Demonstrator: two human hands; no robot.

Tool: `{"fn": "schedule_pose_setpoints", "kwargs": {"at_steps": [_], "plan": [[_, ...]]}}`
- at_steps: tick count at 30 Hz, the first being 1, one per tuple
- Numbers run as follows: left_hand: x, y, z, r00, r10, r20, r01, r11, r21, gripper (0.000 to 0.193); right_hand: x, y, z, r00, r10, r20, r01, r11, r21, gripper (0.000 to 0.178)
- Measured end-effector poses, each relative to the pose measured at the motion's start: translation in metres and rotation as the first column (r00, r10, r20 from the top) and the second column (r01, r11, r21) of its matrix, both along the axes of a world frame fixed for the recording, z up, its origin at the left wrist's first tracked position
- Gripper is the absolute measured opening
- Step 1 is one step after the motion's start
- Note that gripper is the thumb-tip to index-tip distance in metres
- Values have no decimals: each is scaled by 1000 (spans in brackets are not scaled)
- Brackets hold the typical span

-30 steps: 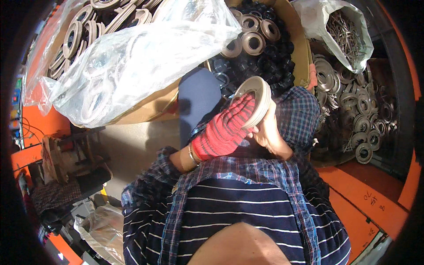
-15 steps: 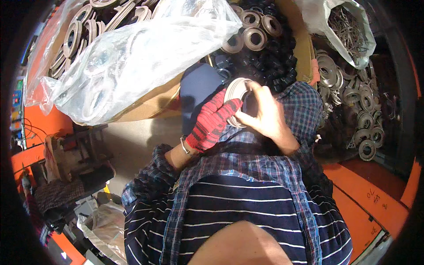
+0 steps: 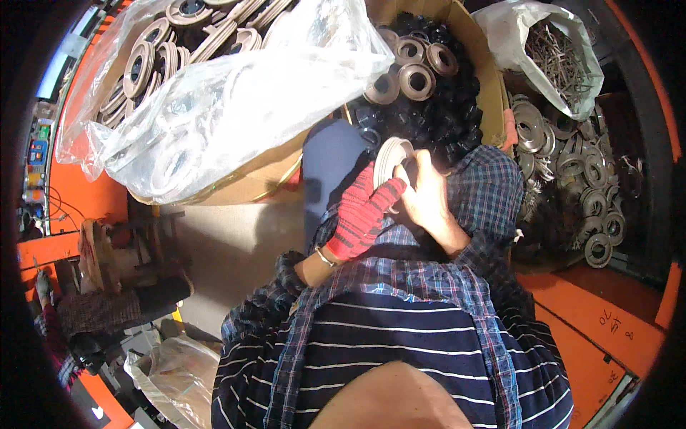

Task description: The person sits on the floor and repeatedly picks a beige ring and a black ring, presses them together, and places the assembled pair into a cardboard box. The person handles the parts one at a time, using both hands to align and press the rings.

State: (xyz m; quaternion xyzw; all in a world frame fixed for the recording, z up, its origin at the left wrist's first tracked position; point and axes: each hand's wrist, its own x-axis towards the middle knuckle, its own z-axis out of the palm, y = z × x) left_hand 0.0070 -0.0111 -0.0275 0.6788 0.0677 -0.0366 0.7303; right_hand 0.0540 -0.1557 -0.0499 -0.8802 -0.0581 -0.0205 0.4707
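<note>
Red-and-black knit-gloved left hand (image 3: 362, 214) grips a beige ridged ring (image 3: 386, 159), so hold it steady; bare right hand (image 3: 427, 193) beside it, can't tell if pinching.

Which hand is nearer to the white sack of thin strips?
Right. The bare right hand is left of the white sack, toward the body; the gloved left hand is farther left.

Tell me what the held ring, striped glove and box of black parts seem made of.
Ring: perhaps matte beige plastic, judging by dull ridges; coated metal is possible. Glove: soft knitted yarn, seemingly, from its coarse, striped texture. Box: likely cardboard, given its matte brown wall.
</note>
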Motion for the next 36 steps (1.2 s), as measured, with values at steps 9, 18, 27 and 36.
{"fn": "schedule_pose_setpoints", "kwargs": {"at_steps": [9,18,27,36], "plan": [[19,33,-5,934,-191,304,129,969,213,33,1,-4,-10,991,136,12,-134,984,-118,52],[16,0,-21,925,-214,313,-10,812,583,54,23,17,-35,891,-7,-454,359,623,696,55],[27,94,54,636,-519,571,-48,712,700,55,51,-51,-7,686,556,-469,-44,675,737,71],[108,122,180,471,-63,880,-770,456,446,80,188,-50,-139,931,-5,-365,-238,752,-615,76]]}}
